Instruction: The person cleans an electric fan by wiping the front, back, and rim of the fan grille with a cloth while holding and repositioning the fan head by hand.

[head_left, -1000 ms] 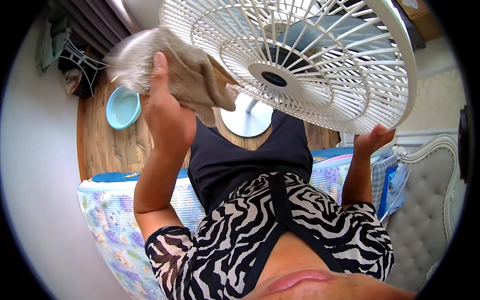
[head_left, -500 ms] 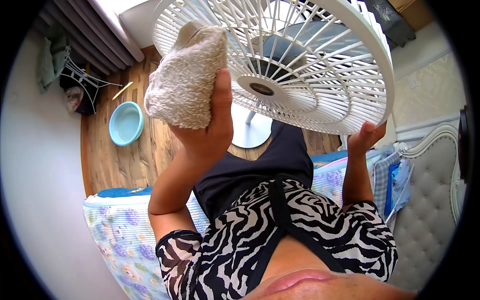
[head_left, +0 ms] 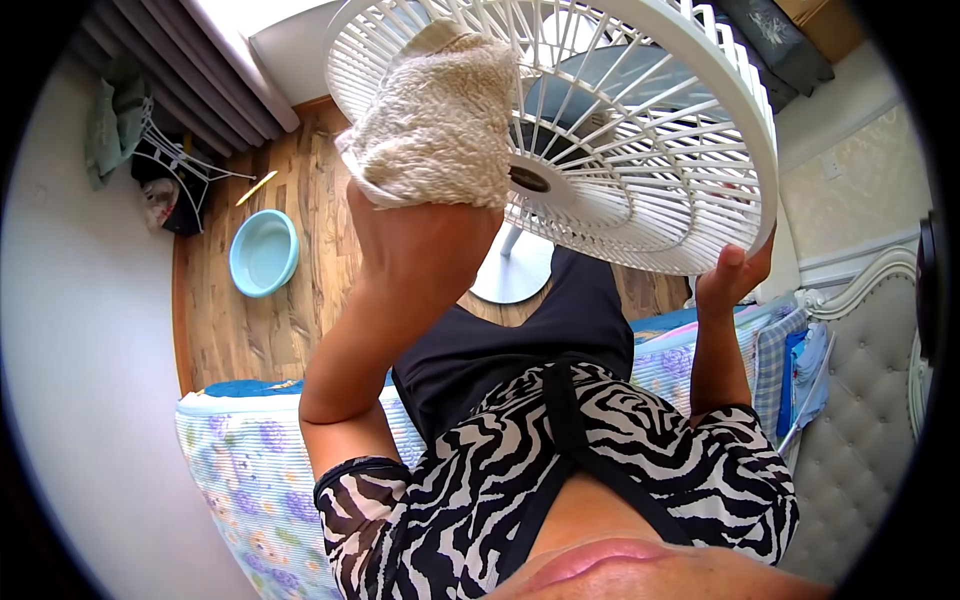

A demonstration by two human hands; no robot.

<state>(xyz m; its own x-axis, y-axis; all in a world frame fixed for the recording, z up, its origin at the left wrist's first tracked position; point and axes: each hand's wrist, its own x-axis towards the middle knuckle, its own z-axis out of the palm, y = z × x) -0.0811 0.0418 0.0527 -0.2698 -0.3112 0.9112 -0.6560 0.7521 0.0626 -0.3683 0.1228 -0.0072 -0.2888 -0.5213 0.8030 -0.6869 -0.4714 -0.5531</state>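
My left hand [head_left: 430,238] is closed around a folded beige terry towel [head_left: 435,120]. The towel lies over the left part of a fan's white front grille [head_left: 640,215], close to its round centre cap [head_left: 530,178]; whether it presses on the bars I cannot tell. At the grille's lower right edge, my right hand [head_left: 733,278] grips the rim, thumb in front and fingers mostly hidden behind. Through the bars show the bluish fan blades [head_left: 590,85]. Below stands the round white fan base [head_left: 512,270], between my legs.
A light blue basin [head_left: 264,254] stands on the wooden floor at left, with a thin yellow stick [head_left: 257,188] near it. A white metal rack [head_left: 180,155] is by the grey curtain [head_left: 190,70]. I sit on a flowered bed cover [head_left: 250,450]; a tufted headboard [head_left: 865,380] is at right.
My left hand has moved right and slightly up with the towel, across the grille toward the centre cap. My right hand keeps its hold on the rim.
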